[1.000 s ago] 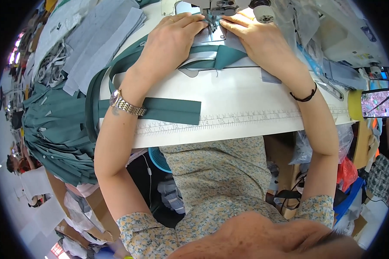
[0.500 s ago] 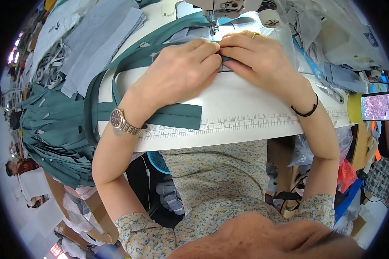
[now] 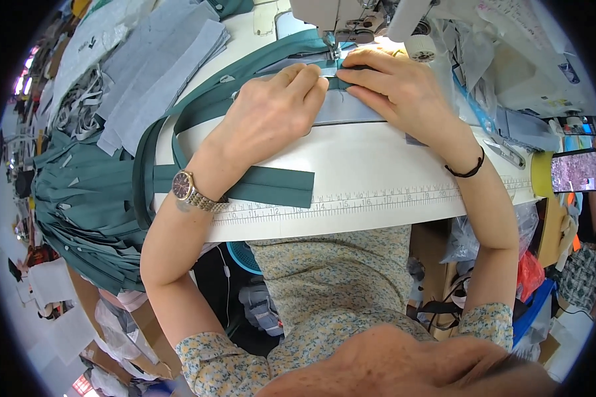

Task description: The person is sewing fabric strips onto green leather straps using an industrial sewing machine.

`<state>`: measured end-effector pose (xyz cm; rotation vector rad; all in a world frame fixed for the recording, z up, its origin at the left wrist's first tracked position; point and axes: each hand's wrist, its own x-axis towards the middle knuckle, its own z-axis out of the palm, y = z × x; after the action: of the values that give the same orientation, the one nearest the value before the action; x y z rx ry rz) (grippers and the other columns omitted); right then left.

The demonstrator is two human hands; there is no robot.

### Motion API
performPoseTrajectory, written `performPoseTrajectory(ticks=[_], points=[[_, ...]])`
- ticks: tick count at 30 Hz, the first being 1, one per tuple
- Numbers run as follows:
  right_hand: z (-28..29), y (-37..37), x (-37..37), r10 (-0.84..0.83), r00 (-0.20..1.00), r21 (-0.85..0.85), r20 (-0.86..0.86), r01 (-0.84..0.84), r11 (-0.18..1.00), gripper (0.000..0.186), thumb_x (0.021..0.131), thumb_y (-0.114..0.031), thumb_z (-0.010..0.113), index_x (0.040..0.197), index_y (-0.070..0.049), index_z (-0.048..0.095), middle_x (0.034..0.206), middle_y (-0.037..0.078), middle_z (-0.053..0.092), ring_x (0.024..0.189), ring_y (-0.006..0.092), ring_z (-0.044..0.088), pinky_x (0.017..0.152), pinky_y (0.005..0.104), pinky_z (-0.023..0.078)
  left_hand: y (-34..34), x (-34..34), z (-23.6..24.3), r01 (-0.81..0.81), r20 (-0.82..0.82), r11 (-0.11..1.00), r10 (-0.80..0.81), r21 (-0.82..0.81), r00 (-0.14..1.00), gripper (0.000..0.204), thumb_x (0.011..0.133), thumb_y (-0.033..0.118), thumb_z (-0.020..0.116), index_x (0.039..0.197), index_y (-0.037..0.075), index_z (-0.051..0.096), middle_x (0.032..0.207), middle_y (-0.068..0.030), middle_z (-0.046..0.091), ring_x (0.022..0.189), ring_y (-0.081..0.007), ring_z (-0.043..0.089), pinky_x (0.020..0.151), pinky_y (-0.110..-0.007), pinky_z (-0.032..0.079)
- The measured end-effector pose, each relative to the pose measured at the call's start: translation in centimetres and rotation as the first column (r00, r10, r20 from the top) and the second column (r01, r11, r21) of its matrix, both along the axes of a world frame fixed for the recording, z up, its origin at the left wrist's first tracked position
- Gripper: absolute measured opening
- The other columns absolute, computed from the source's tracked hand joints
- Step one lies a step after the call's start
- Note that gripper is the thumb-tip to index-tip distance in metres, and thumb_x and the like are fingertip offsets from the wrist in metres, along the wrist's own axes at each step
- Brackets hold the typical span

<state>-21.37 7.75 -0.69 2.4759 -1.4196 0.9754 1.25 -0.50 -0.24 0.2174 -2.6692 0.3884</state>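
Observation:
Both hands work just in front of the sewing machine's presser foot (image 3: 334,54). My left hand (image 3: 275,109) is closed, thumb against fingers, at the edge of a dark green fabric strip (image 3: 271,186). The strip loops away to the left, and its cut end lies flat on the table below my left wrist. My right hand (image 3: 404,92) pinches the green fabric close to the foot, thumb beneath and fingers on top. Under the hands lies a grey-blue fabric piece (image 3: 351,109). Fingers hide part of the layers at the foot.
A ruler strip (image 3: 351,200) runs along the white table's (image 3: 377,162) front edge. Grey cut pieces (image 3: 159,73) are stacked at the far left, above heaped green fabric (image 3: 86,198). To the right lie thread snips (image 3: 506,153) and a phone (image 3: 575,171) with a lit screen.
My left fingertips have drawn slightly away from the right ones, so the green strip shows between them. More grey-blue fabric is visible beneath. A bright light now shows beside the needle area.

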Motion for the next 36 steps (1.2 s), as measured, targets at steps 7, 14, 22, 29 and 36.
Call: performPoseTrajectory(ticks=[7,14,22,29,36], points=[[-0.3,-0.6,-0.3,0.005,1.000,-0.018,0.019,-0.005,1.000,0.016,0.085,-0.017,0.071,0.096,-0.006,0.074,0.105,0.001,0.071,0.083,0.0240,0.068,0.073,0.0360,0.053,-0.2,-0.3,0.1,-0.018,-0.019,1.000,0.018,-0.005,1.000,0.030,0.079,0.006,0.065,0.108,0.004,0.067,0.113,-0.0045,0.065,0.094,-0.0177,0.070,0.068,-0.026,0.057],[-0.4,-0.8,-0.7,0.011,1.000,-0.034,-0.015,-0.011,0.999,0.015,0.086,-0.019,0.070,0.094,-0.007,0.074,0.105,0.000,0.072,0.085,0.0229,0.069,0.074,0.0346,0.054,0.0,-0.5,0.0,-0.033,-0.031,0.999,0.033,0.000,0.999,0.028,0.080,0.006,0.065,0.108,0.004,0.068,0.112,-0.0043,0.065,0.093,-0.0173,0.070,0.069,-0.026,0.057],[-0.4,-1.0,-0.9,-0.007,0.997,-0.078,-0.076,0.001,0.997,0.014,0.088,-0.018,0.069,0.095,-0.007,0.074,0.107,-0.001,0.073,0.087,0.0213,0.069,0.080,0.0369,0.053,-0.3,-0.5,-0.1,-0.066,-0.022,0.998,0.066,0.003,0.998,0.028,0.081,0.006,0.064,0.109,0.005,0.068,0.115,-0.0049,0.067,0.099,-0.0185,0.070,0.073,-0.027,0.057],[-0.6,-1.1,-1.0,-0.079,0.991,-0.051,-0.108,0.074,0.996,0.015,0.090,-0.016,0.066,0.099,-0.007,0.073,0.104,0.001,0.073,0.084,0.0233,0.068,0.082,0.0395,0.052,-1.5,-0.9,-0.4,-0.013,-0.129,1.000,0.014,0.012,0.992,0.021,0.079,0.006,0.064,0.099,0.001,0.066,0.110,-0.0083,0.068,0.100,-0.0206,0.069,0.080,-0.029,0.058],[-0.3,-0.9,-0.9,-0.180,0.962,0.084,-0.206,0.200,0.976,0.023,0.095,-0.013,0.060,0.113,-0.010,0.073,0.123,0.004,0.070,0.102,0.0247,0.069,0.085,0.0348,0.056,-2.2,-1.3,-1.6,-0.094,-0.206,0.991,0.113,0.098,0.972,0.026,0.084,0.004,0.061,0.109,0.002,0.068,0.118,-0.0091,0.068,0.107,-0.0243,0.067,0.089,-0.032,0.055]])
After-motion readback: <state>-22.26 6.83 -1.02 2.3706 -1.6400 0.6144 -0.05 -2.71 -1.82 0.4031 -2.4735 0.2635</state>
